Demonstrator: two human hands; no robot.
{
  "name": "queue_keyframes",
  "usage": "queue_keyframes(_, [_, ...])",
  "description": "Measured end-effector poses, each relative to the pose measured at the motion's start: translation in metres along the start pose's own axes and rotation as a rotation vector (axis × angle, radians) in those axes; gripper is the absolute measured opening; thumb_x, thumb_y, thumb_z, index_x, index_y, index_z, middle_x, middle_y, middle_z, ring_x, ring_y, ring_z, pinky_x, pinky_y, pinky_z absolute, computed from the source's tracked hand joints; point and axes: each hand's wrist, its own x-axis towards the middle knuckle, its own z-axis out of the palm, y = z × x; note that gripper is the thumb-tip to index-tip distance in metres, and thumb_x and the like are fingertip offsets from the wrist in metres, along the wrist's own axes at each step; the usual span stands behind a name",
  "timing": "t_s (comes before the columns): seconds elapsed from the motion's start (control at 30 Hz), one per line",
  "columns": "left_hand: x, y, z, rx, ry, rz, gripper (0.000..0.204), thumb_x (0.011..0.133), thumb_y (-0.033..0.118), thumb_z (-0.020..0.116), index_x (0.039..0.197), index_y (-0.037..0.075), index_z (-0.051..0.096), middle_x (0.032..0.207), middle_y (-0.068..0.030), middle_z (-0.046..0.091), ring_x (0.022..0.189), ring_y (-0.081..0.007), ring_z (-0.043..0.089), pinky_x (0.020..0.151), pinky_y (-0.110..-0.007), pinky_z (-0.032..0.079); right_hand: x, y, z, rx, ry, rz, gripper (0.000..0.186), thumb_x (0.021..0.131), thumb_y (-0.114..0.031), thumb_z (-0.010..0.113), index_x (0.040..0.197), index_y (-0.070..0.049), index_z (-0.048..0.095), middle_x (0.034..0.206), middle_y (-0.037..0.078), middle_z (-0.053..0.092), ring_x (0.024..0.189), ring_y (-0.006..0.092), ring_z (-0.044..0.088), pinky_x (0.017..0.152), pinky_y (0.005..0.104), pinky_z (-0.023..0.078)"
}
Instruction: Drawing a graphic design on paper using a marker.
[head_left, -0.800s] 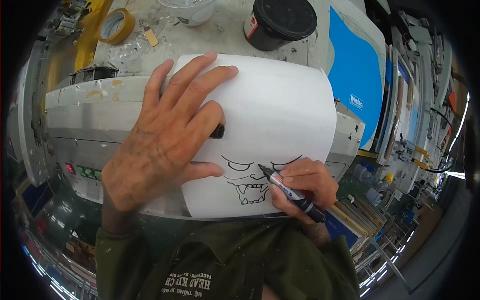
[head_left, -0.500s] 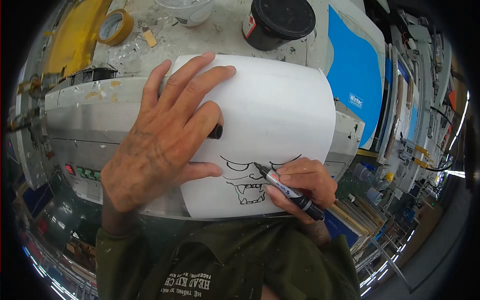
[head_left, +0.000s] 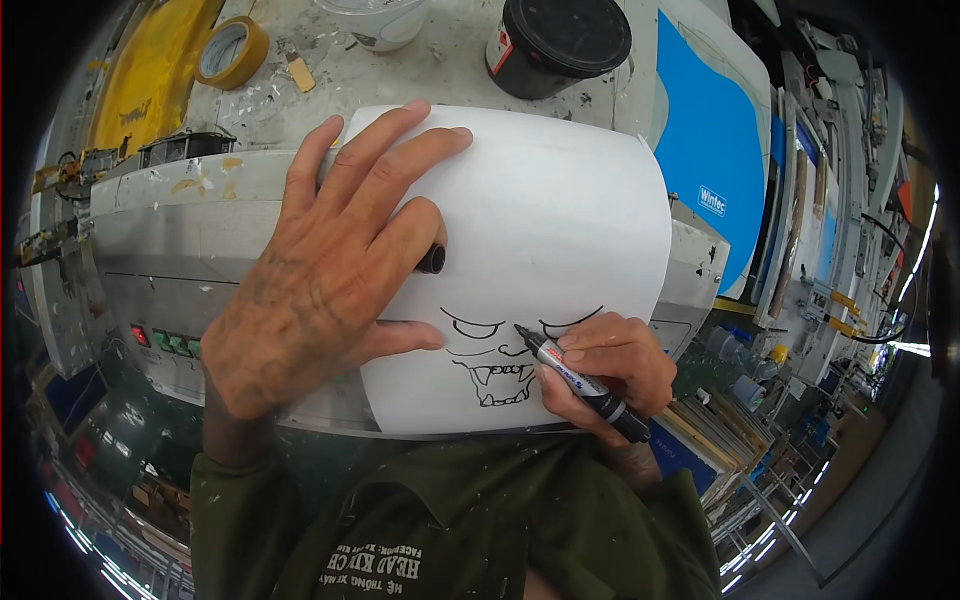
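Note:
On a white sheet (head_left: pixel 545 210) is a black line drawing (head_left: pixel 500 382) of a fierce face with brows, eyes, a nose and a fanged mouth. My left hand (head_left: pixel 320 270) lies over the sheet's left side, fingertips and thumb spread on it, with a small black cylinder (head_left: pixel 432 258), perhaps a cap, tucked under the bent index finger. My right hand (head_left: pixel 625 375) grips a silver-and-black marker (head_left: pixel 585 385), its tip between the drawn eyes, at or just over the paper.
Behind the sheet are a yellow tape roll (head_left: pixel 228 52), a clear tub (head_left: pixel 385 22) and a lidded black bucket (head_left: pixel 555 45). A blue board (head_left: pixel 710 140) stands right, a yellow-stained panel (head_left: pixel 140 80) left. Metal racks (head_left: pixel 830 250) and stacked frames (head_left: pixel 720 440) fill the right side.
The marker tip moved slightly left along the space between the eyes, then a little back to the right. My left hand has barely shifted.

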Motion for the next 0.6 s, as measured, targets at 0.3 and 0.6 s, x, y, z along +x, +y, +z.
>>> queue_keyframes(0.3, [-0.0001, -0.0010, -0.0003, 0.005, -0.001, 0.011, 0.073, 0.057, 0.035, 0.105, 0.105, 0.012, 0.055, 0.176, -0.0146, 0.041, 0.170, -0.0423, 0.026, 0.137, -0.069, 0.020, -0.0004, 0.0005, -0.0010, 0.009, -0.003, -0.015, 0.045, 0.079, 0.003, 0.098, 0.110, -0.008, 0.069, 0.101, 0.012, 0.075, 0.089, 0.0259, 0.081, 0.073, 0.0354, 0.068])
queue_keyframes(0.6, [0.0004, -0.0003, -0.0014, 0.009, -0.007, 0.004, 0.072, 0.058, 0.034, 0.104, 0.105, 0.012, 0.055, 0.175, -0.0150, 0.042, 0.170, -0.0430, 0.027, 0.136, -0.069, 0.020, -0.0001, 0.0014, -0.0001, -0.014, -0.011, -0.006, 0.044, 0.078, 0.001, 0.099, 0.109, -0.007, 0.069, 0.102, 0.012, 0.075, 0.089, 0.0260, 0.081, 0.072, 0.0352, 0.068])
